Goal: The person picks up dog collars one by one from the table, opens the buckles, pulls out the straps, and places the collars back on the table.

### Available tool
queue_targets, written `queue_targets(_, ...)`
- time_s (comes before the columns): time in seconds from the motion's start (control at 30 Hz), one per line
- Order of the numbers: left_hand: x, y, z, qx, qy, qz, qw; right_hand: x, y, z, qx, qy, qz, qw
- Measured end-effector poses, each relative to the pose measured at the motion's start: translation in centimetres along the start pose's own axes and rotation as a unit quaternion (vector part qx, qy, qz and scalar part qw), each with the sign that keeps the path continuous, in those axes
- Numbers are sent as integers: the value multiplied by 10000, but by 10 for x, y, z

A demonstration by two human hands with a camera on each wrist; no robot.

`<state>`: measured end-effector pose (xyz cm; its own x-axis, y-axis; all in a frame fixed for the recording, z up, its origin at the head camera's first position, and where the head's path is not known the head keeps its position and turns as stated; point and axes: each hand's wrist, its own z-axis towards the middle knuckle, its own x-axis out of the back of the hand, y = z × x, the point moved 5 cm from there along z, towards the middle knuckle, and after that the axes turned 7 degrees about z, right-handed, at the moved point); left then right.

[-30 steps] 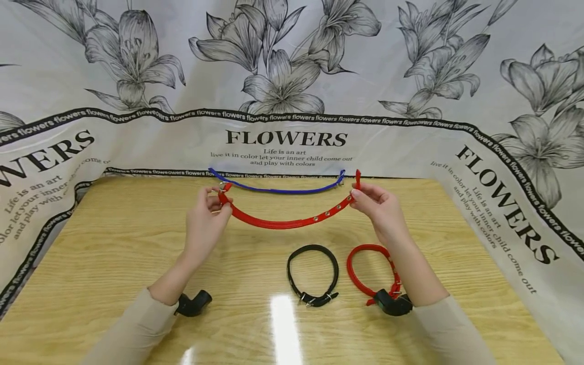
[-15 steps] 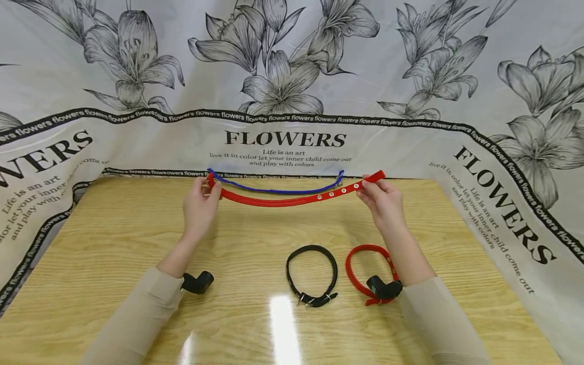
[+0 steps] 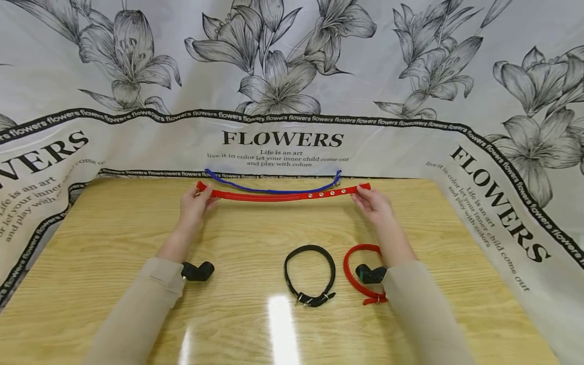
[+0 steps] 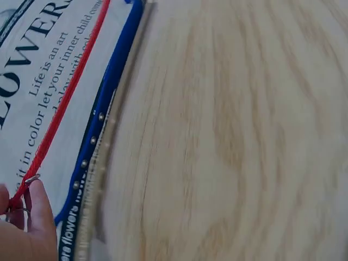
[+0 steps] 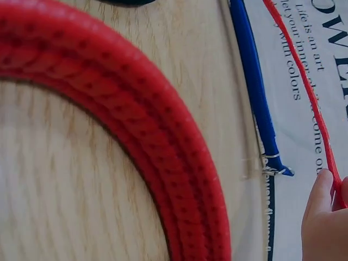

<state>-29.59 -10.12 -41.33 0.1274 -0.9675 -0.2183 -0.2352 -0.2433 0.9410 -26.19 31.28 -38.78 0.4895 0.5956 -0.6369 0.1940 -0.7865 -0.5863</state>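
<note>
A red collar (image 3: 264,197) with metal eyelets is stretched almost straight between my two hands, near the back of the table. My left hand (image 3: 193,205) pinches its buckle end; metal rings show beside the fingers in the left wrist view. At the other end, past the eyelets, my right hand (image 3: 375,205) pinches the tip of the strap. Just behind it a blue collar (image 3: 274,191) lies unfastened along the table's back edge. In the right wrist view the blue collar's buckle end (image 5: 277,167) shows left of my hand.
Nearer the front, a black collar (image 3: 309,248) lies buckled in a ring. Beside it is a buckled red collar (image 3: 349,268), partly hidden by my right forearm and wrist camera (image 3: 370,274). A printed flower cloth (image 3: 283,137) hangs behind the table (image 3: 228,314).
The red collar went from a deep sag to nearly straight as my hands moved apart. It has also shifted back towards the blue collar.
</note>
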Motion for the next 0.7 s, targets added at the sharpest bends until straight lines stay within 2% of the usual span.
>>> queue_targets(0.07, 0, -5, 2, 549, 4, -585, 9968, 1, 3, 7, -15, 81, -14, 10000)
queue_targets(0.13, -1, -11, 4, 1030, 12, -1076, 9888, 3, 4, 11, -23, 216, 53, 9997)
queue_targets(0.2, -1, -17, 8, 1332, 57, -1484, 9799, 5, 6, 16, -81, 367, 216, 9991)
queue_targets(0.23, 1, -24, 16, 1277, -52, -1770, 9759, 6, 6, 18, -109, 464, 287, 9985)
queue_targets(0.27, 1, -26, 17, 1386, -4, -1903, 9719, 7, 7, 20, -126, 546, 340, 9978)
queue_targets(0.3, 11, -49, 48, 1347, -128, -2168, 9668, 7, 8, 22, -134, 647, 387, 9971)
queue_targets(0.33, 11, -50, 51, 1357, -116, -2199, 9660, 8, 8, 24, -149, 734, 417, 9963)
queue_targets(0.4, 10, -51, 53, 1308, -86, -2092, 9690, 9, 9, 30, -134, 942, 375, 9948)
queue_targets(0.43, 9, -49, 53, 1247, -71, -1889, 9740, 9, 9, 33, -113, 1031, 308, 9941)
queue_targets(0.47, 6, -44, 48, 1333, 77, -1546, 9789, 10, 10, 36, -89, 1107, 251, 9935)
queue_targets(0.5, 5, -43, 48, 1206, 54, -1309, 9840, 10, 10, 39, -48, 1210, 158, 9925)
queue_targets(0.53, -6, -20, 20, 1215, 202, -896, 9883, 11, 11, 41, -18, 1288, 71, 9916)
queue_targets(0.63, -7, -16, 20, 965, 298, -284, 9945, 12, 13, 46, 95, 1490, -85, 9888)
queue_targets(0.7, -7, -17, 22, 855, 422, -103, 9954, 13, 13, 48, 182, 1582, -171, 9871)
